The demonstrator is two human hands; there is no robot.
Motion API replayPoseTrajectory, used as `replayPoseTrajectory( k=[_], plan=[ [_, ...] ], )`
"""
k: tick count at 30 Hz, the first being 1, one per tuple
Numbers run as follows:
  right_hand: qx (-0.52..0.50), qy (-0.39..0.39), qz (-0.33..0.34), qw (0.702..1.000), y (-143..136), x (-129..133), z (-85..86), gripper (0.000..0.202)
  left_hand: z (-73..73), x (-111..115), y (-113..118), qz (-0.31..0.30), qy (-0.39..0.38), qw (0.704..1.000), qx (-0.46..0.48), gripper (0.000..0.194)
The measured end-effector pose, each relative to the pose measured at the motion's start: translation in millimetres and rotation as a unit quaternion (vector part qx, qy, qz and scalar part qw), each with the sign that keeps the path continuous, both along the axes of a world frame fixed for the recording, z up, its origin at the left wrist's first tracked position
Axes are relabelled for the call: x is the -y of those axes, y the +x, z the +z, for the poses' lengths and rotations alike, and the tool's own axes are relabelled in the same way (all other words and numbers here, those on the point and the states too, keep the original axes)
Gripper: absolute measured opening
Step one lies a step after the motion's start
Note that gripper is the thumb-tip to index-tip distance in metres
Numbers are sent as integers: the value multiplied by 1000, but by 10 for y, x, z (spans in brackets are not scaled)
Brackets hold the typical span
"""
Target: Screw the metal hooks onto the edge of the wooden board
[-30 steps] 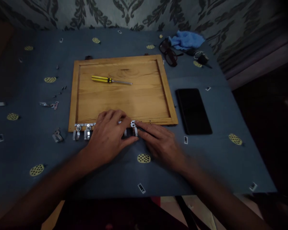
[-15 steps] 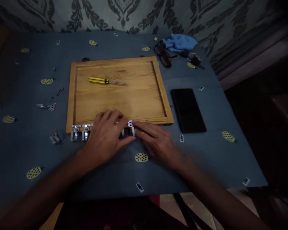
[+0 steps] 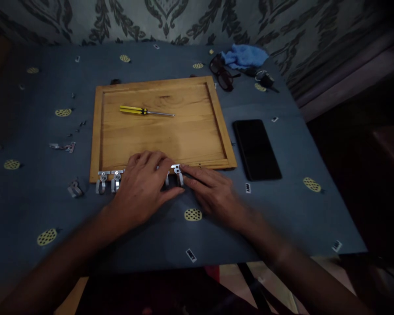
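Observation:
A wooden board [image 3: 164, 131] with a raised rim lies flat on a blue cloth. Metal hooks sit along its near edge; two of them [image 3: 108, 180] show at the left. My left hand [image 3: 142, 186] lies palm down over the middle of that edge, with its thumb and fingers around a hook [image 3: 167, 179] and the hooks beneath it hidden. My right hand [image 3: 212, 192] comes in from the right, its fingertips holding another metal hook [image 3: 177, 171] against the edge. A yellow-handled screwdriver [image 3: 146, 111] rests on the board's far part.
A black phone [image 3: 256, 148] lies right of the board. Dark glasses [image 3: 220, 74], a blue rag [image 3: 244, 56] and a small dark object [image 3: 265, 79] are at the far right. Loose metal parts [image 3: 63, 146] and a spare hook [image 3: 74, 189] lie to the left. A patterned wall stands behind.
Both hands stay at the board's near edge, with the right fingertips still on the same hook. The view has shifted slightly, so everything sits a little further left.

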State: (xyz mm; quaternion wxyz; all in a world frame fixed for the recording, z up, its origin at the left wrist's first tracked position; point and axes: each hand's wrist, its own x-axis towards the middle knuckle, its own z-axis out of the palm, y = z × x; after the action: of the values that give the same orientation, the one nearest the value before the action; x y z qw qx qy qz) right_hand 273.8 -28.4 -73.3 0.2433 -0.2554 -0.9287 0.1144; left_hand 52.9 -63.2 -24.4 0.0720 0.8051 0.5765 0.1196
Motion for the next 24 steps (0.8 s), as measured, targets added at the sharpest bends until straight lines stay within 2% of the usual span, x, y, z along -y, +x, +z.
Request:
replayPoseTrajectory(
  k=[3,6,11,14,18,21,24],
  plan=[
    [-2,5,-1,1000,-1,-7,0,34,123,3,-87,5,12,999,46,35],
    [1,1,5,1000,-2,-21,2,37,270,-16,-237,43,43,995,82,29],
    [2,12,9,1000,-4,-43,-23,38,398,-52,-647,118,87,984,102,24],
    [-10,25,12,1000,2,-44,-47,40,361,-39,-1016,198,120,967,110,26],
    [-30,70,6,997,2,-49,-77,36,276,56,-1611,316,115,937,94,27],
    [-41,116,7,992,-17,-87,-119,34,223,142,-2016,350,119,928,52,27],
    [-51,146,13,988,-38,-129,-146,34,141,166,-2264,361,104,926,29,25]
  ],
)
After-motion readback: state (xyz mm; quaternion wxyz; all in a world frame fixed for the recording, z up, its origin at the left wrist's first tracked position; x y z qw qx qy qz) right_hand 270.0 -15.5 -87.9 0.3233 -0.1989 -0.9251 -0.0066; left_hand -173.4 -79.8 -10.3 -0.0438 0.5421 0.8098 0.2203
